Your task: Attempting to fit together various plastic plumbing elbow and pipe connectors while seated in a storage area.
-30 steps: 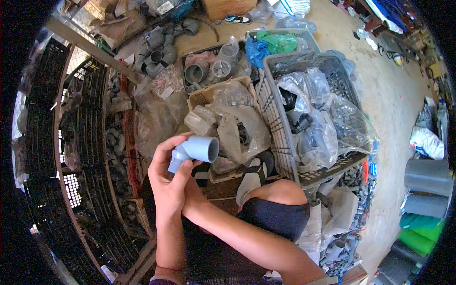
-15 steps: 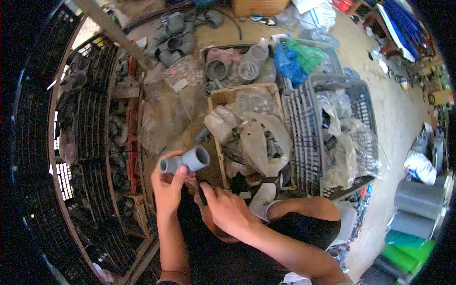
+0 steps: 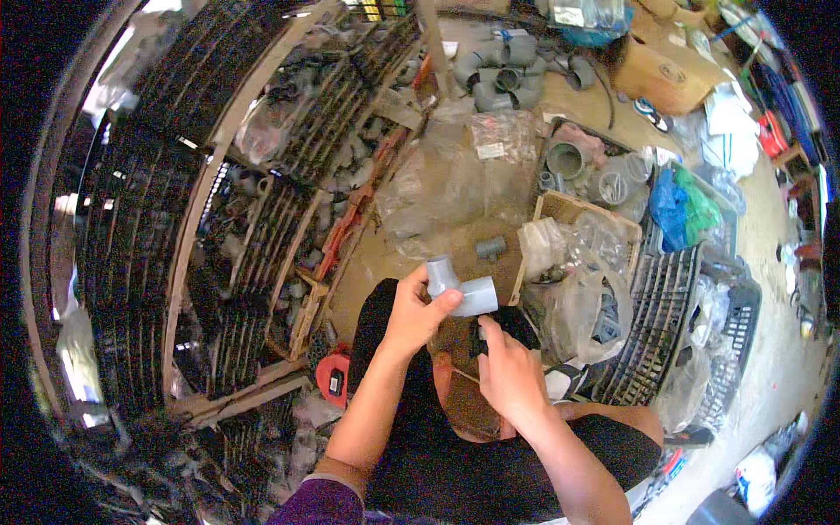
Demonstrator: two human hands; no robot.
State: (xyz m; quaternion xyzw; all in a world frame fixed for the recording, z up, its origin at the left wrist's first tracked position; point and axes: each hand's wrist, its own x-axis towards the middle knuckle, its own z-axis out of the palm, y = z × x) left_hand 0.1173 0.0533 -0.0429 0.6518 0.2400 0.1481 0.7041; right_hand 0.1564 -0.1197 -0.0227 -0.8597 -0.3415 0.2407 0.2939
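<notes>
My left hand is closed round a grey plastic pipe fitting, with the thumb pressed on its side. Two of the fitting's arms show, one pointing up and one to the right; the rest is behind my fingers. Just below and right of it, my right hand is closed, index finger stretched along a small dark object. Most of that object is hidden, so its kind is unclear. A small gap separates it from the fitting. Another grey pipe fitting lies on the floor beyond my hands.
A tan crate of bagged parts stands ahead right, beside a tipped dark plastic basket. Behind are a crate with large grey fittings and blue bags. Dark slatted racks line the left. A red round object lies by my leg.
The view has swung left, so the scene sits further right. My left hand has turned the fitting: its wide opening no longer faces me. My right hand stays close below it.
</notes>
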